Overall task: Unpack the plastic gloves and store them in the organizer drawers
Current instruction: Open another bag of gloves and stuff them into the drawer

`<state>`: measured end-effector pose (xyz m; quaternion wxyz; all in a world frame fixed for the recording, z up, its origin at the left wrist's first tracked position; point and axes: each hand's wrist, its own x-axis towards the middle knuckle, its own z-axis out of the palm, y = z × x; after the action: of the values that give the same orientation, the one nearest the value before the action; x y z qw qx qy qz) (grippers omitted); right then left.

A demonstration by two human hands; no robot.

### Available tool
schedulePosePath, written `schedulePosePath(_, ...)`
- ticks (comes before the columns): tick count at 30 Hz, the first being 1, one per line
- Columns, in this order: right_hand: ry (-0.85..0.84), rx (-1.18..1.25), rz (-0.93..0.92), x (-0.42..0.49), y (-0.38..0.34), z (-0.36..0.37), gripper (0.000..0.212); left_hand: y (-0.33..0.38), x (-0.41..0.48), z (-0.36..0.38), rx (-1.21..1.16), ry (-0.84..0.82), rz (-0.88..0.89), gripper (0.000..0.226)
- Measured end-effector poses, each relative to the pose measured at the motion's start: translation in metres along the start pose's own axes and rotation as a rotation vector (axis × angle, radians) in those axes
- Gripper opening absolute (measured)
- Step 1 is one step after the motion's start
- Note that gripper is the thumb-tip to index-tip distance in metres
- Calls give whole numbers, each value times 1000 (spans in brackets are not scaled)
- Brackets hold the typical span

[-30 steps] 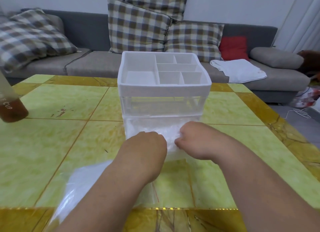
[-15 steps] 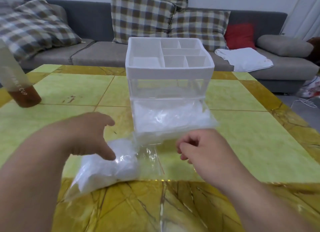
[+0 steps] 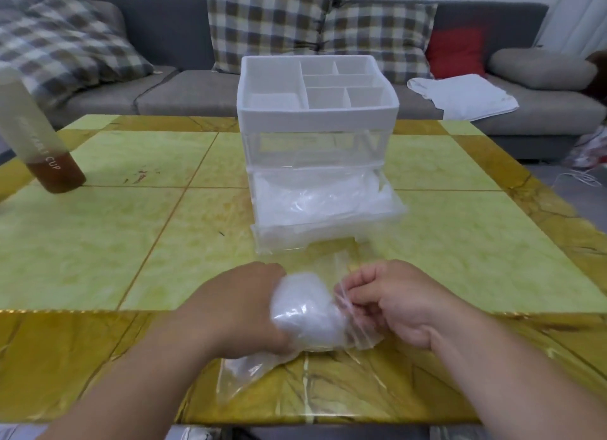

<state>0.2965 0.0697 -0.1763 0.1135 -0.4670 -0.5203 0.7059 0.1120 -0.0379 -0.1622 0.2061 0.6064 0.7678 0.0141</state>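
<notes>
The fingers [image 3: 363,283] of your right hand [image 3: 397,305] are curled in and pinch the crumpled edge of the clear bag [image 3: 249,374], with the film caught between thumb and fingertips. Your left hand [image 3: 243,308] grips the wad of plastic gloves [image 3: 305,311] from the other side. Its fingers are hidden behind the milky bundle, so you see only the back of the hand and the thumb side wrapped against it. Whether that hand is inside the bag or outside it cannot be told. The wad sits between your two hands, near the front edge of the table [image 3: 98,242], and the loose tail of the bag trails toward you over the darker gold border.

Just beyond your hands stands the organizer [image 3: 315,117], white on top with a tray split into compartments and clear below. Its lower drawer [image 3: 328,234] is pulled out toward you, and a layer of stored gloves [image 3: 322,203] lies inside it. The upper drawer [image 3: 312,147] is pushed in.

At the far left a tall bottle [image 3: 42,143] with brown liquid in its base stands on the table, well apart from the organizer. Behind the table a grey sofa [image 3: 164,91] carries checked cushions [image 3: 269,22], a red cushion [image 3: 455,51] and a white cloth [image 3: 460,94].
</notes>
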Motion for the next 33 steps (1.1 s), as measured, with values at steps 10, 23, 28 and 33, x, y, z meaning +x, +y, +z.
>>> schedulePosePath(10, -341, -228, -117, -34, 8, -61, 24, 56, 23, 26, -144, 245, 150, 56)
schedulePosePath(23, -44, -327, -232, -34, -1, -82, 26, 63, 44, 24, -277, 138, 213, 88)
schedulePosePath(28, -61, -233, -172, -35, -2, -88, 18, 57, 47, 16, -349, 20, 241, 98)
schedulePosePath(33, -53, -147, -126, -36, -5, -92, 17, 54, 49, 13, -383, -32, 260, 92)
